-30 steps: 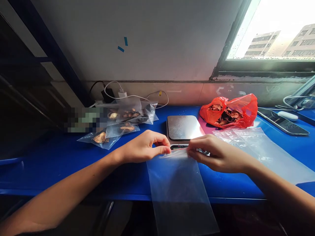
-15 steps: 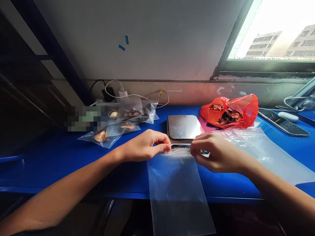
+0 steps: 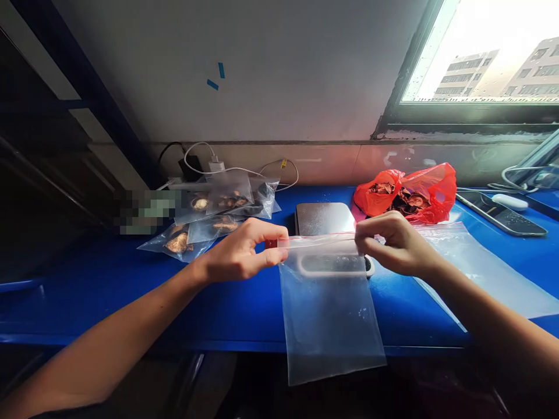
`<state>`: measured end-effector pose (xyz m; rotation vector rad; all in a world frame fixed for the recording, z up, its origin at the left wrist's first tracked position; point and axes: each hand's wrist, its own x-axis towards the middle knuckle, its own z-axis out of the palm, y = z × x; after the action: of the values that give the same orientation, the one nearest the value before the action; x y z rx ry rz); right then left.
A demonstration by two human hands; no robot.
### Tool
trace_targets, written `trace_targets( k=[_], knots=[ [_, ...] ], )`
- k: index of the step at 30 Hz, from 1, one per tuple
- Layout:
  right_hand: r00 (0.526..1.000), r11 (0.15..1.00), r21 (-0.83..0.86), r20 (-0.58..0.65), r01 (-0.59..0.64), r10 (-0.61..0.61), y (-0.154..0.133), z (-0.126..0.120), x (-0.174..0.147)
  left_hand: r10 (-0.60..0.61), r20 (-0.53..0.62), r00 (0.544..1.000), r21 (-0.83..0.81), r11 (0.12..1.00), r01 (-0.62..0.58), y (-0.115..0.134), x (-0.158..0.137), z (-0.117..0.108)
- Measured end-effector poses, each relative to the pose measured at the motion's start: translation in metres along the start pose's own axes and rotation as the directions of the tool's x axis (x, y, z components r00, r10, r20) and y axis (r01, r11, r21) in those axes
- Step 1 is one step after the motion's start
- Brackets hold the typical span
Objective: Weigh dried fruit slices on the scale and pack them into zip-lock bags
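Note:
A clear zip-lock bag (image 3: 329, 314) hangs flat between my hands, its red-lined top edge stretched sideways and its bottom past the table's front edge. My left hand (image 3: 248, 250) pinches the top left corner between thumb and fingers. At the top right corner, my right hand (image 3: 395, 241) grips the bag the same way. Nothing shows inside it. Behind the bag sits a kitchen scale (image 3: 325, 218) with a bare metal plate; its display is partly veiled by the plastic. A red plastic bag (image 3: 441, 195) of dried brown slices (image 3: 410, 202) lies open beyond my right hand.
Several filled clear bags (image 3: 179, 241) are piled at the left on the blue table (image 3: 109, 291). More clear plastic bags (image 3: 489, 285) lie under my right forearm. A phone (image 3: 502, 212) and a white case (image 3: 509, 202) rest at the right. Chargers and cables (image 3: 216, 166) run along the wall.
Both hands have moved up and apart, to the right overall, raising the clear bag and pulling its top edge straight. Its lower end has risen back into view.

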<state>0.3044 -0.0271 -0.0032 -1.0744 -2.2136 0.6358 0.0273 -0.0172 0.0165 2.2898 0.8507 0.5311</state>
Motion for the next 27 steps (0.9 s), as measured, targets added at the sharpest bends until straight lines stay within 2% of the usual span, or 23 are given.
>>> trace_targets(
  k=[7, 14, 20, 23, 27],
  knots=[
    [0.999, 0.998, 0.066, 0.05, -0.007, 0.003, 0.001, 0.002, -0.002, 0.093, -0.069, 0.993, 0.078, 0.993, -0.087, -0.001, 0.0, 0.002],
    [0.998, 0.998, 0.026, 0.002, 0.065, -0.065, -0.003, 0.0, -0.005, 0.221, -0.076, 0.972, 0.217, 0.955, -0.201, -0.001, 0.001, 0.006],
    [0.994, 0.992, -0.065, 0.018, 0.106, -0.105, -0.001, 0.002, -0.002, 0.216, -0.051, 0.975, 0.319, 0.929, -0.189, -0.001, 0.001, 0.012],
    [0.993, 0.987, -0.11, 0.039, 0.116, -0.113, 0.001, 0.001, -0.002, 0.22, -0.106, 0.97, 0.304, 0.936, -0.179, -0.005, 0.003, 0.011],
    [0.992, 0.981, -0.152, -0.013, 0.122, -0.125, 0.005, -0.001, 0.0, 0.173, -0.295, 0.94, 0.242, 0.965, -0.102, -0.013, 0.006, 0.007]
  ],
)
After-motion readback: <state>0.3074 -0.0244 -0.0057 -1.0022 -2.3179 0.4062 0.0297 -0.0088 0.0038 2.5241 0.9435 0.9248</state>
